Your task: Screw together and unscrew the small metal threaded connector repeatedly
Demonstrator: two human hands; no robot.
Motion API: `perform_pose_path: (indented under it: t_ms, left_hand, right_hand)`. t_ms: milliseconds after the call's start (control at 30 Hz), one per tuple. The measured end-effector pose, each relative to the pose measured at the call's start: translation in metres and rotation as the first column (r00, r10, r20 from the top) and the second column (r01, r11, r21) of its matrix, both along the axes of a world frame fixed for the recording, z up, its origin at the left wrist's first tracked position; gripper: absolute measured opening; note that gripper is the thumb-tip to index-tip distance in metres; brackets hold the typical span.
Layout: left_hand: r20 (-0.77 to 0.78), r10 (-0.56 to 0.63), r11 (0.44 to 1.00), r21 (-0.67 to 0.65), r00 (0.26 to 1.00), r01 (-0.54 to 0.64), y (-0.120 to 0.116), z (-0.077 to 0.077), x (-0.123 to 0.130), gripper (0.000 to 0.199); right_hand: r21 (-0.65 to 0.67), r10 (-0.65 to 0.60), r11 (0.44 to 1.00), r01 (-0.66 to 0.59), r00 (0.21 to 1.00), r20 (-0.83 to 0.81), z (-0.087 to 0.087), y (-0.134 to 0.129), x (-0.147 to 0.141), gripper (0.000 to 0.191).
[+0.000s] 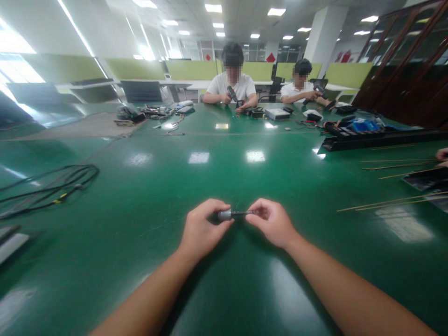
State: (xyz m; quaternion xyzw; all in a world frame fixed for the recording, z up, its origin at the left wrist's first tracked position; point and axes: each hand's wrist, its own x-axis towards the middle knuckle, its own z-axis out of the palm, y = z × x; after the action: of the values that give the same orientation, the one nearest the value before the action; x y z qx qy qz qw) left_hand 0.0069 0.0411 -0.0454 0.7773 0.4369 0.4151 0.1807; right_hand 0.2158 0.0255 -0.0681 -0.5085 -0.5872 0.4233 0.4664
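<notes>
My left hand (207, 223) is closed around a small silver cylinder (225, 214), thumb below and fingers above. A thin dark rod (240, 213) reaches from the cylinder's right end toward my right hand (270, 220). The thumb and fingers of that hand pinch the rod's far end. Together they hold the piece level, a little above the green tabletop (224, 182). My fingers partly cover both the cylinder and the rod's tip, and fine detail on the rod is too blurred to tell.
Black cables (70, 186) lie coiled at the left. Thin brass-coloured rods (385, 201) and a black rail (378, 140) are at the right, near another person's hand (442, 155). Across the table two people in white shirts handle tools among electronic parts and a white box (278, 114).
</notes>
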Motion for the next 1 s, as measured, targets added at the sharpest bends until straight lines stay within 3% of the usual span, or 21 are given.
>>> perform_pose_path:
  t_ms: [367,500,600,733,833,1000]
  left_hand:
    - [0.000,0.008,1.000,0.001,1.000,-0.008,0.000,0.001,-0.001,0.018]
    - [0.012,0.024,0.999,-0.021,1.000,-0.024,0.001,0.001,-0.001,0.019]
    - [0.035,0.085,0.992,-0.099,0.996,-0.082,0.005,-0.002,-0.004,0.025]
    - [0.120,0.190,0.957,-0.244,0.974,-0.157,0.012,-0.004,-0.007,0.040]
    - [0.237,0.203,0.930,-0.351,0.950,-0.111,0.016,-0.004,-0.005,0.043]
    - [0.375,0.208,0.883,-0.469,0.903,-0.009,0.020,-0.007,-0.003,0.050]
  right_hand:
    - [-0.001,-0.007,1.000,0.007,1.000,0.006,-0.001,0.000,0.000,0.013]
    - [-0.028,-0.017,1.000,0.015,0.997,-0.076,0.000,0.002,0.002,0.015]
    - [-0.078,-0.042,0.997,0.021,0.958,-0.284,0.000,0.006,0.004,0.025]
    - [-0.182,-0.157,0.981,0.067,0.823,-0.547,-0.001,0.012,0.004,0.039]
    - [-0.207,-0.191,0.975,0.084,0.794,-0.577,-0.001,0.014,0.003,0.041]
    - [-0.179,-0.136,0.983,0.046,0.838,-0.528,0.000,0.012,0.002,0.044]
